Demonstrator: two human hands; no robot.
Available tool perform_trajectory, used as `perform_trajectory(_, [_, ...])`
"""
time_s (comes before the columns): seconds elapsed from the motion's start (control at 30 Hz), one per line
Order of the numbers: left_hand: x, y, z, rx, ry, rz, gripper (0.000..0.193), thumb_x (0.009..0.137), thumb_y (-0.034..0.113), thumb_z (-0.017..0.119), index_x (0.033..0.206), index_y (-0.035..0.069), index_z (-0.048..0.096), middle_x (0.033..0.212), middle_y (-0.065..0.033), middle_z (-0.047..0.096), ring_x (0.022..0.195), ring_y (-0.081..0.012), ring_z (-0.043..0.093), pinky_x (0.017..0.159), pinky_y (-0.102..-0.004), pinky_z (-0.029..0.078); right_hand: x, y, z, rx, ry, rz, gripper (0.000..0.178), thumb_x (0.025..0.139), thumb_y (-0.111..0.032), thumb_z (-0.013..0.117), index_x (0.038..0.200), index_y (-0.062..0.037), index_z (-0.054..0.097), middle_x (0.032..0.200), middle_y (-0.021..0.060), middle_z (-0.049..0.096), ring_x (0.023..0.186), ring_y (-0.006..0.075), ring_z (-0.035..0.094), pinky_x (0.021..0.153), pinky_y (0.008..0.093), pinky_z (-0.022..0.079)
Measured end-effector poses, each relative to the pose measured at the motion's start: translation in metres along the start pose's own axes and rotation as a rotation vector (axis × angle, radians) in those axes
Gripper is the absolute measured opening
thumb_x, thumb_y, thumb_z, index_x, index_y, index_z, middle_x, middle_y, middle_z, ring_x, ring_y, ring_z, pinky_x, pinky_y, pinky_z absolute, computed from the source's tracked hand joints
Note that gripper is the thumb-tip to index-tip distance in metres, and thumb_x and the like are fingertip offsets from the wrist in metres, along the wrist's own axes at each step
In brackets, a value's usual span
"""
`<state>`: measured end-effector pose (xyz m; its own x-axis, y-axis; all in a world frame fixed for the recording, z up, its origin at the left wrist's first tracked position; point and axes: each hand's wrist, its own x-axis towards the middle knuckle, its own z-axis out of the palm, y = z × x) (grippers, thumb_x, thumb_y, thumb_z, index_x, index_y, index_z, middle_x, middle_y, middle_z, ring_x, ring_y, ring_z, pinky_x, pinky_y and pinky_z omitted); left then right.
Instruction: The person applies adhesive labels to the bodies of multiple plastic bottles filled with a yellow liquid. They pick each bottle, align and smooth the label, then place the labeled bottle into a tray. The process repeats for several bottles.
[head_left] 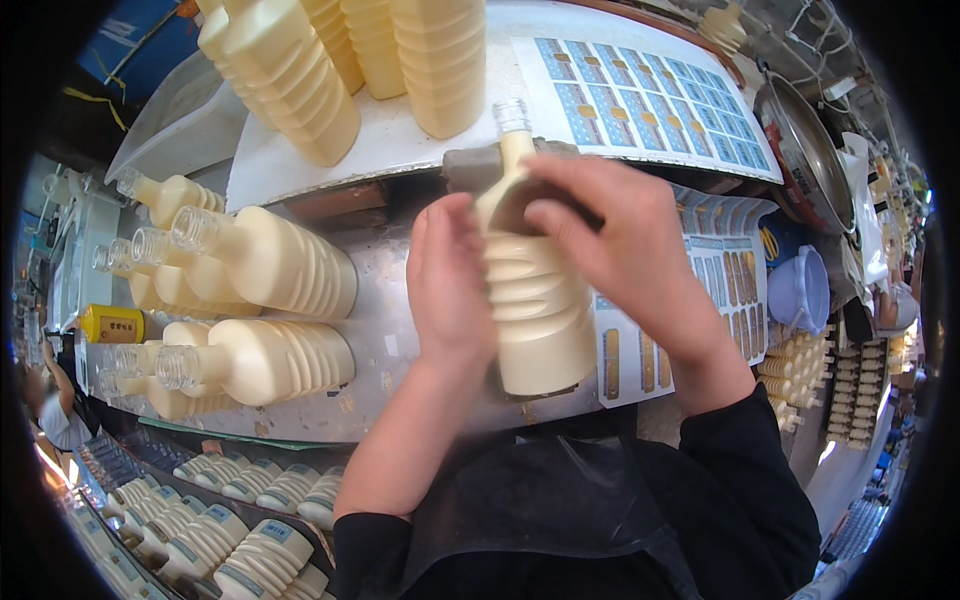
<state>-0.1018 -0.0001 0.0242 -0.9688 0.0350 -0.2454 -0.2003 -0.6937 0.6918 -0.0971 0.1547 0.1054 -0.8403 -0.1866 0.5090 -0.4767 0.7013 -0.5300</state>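
Note:
A cream ribbed bottle (pixel 540 310) with a clear threaded glass neck is in front of me, its neck pointing away over a grey block (pixel 470 170). My left hand (pixel 447 275) lies along the bottle's left side, fingers stretched out and slightly blurred. Curved over the shoulder from the right is my right hand (pixel 630 215), its thumb and forefinger bent around the bottle. A dark brownish patch shows between that thumb and forefinger; whether it is shadow or a separate piece I cannot tell. The remaining right fingers are mostly hidden.
Several similar bottles (pixel 290 260) lie on the metal table at left, and more (pixel 440 70) stand on the white board. Label sheets (pixel 650 100) lie at the far right, with others (pixel 725 280) nearer. Labelled bottles (pixel 265 560) fill the lower left; a lilac bucket (pixel 798 288) is at right.

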Motion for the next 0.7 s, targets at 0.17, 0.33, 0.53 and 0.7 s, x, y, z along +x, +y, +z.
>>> perform_trajectory(0.17, [-0.005,0.008,0.013,0.198,-0.068,0.062,0.025,0.1,0.004,0.063,0.124,0.004,0.058,0.112,-0.0029,0.06,0.101,-0.0106,0.059,0.093,-0.0279,0.052,-0.004,-0.009,0.006,-0.043,0.09,0.041,0.024,0.089,-0.008,0.069,0.112,-0.0012,0.069,0.094,0.0177,0.073,0.085,0.0362,0.072,0.074,0.0433,0.057])
perform_trajectory(0.33, [-0.005,0.008,0.007,0.149,-0.053,0.018,0.023,0.104,0.008,0.056,0.126,0.003,0.057,0.114,-0.0048,0.062,0.106,-0.0119,0.061,0.094,-0.0293,0.052,-0.002,0.001,0.001,-0.254,0.127,0.008,0.025,0.086,-0.008,0.071,0.111,-0.004,0.07,0.09,0.0141,0.073,0.08,0.0318,0.072,0.069,0.041,0.057])
perform_trajectory(0.53, [0.003,0.004,-0.01,-0.014,-0.074,-0.04,0.032,0.111,0.025,0.046,0.13,0.003,0.057,0.119,-0.0083,0.063,0.109,-0.018,0.062,0.099,-0.0354,0.05,-0.017,-0.023,0.032,-0.303,-0.006,-0.358,0.022,0.077,-0.01,0.069,0.099,-0.0103,0.071,0.089,0.0082,0.073,0.078,0.0246,0.072,0.067,0.0372,0.055])
perform_trajectory(0.7, [0.001,0.004,-0.017,0.001,-0.064,-0.034,0.042,0.113,0.036,0.037,0.13,0.001,0.055,0.122,-0.0112,0.062,0.112,-0.0217,0.061,0.102,-0.0381,0.049,0.007,-0.025,0.02,0.076,0.09,0.009,0.018,0.087,-0.006,0.061,0.105,-0.0045,0.06,0.085,0.0161,0.068,0.081,0.0345,0.07,0.072,0.0441,0.054])
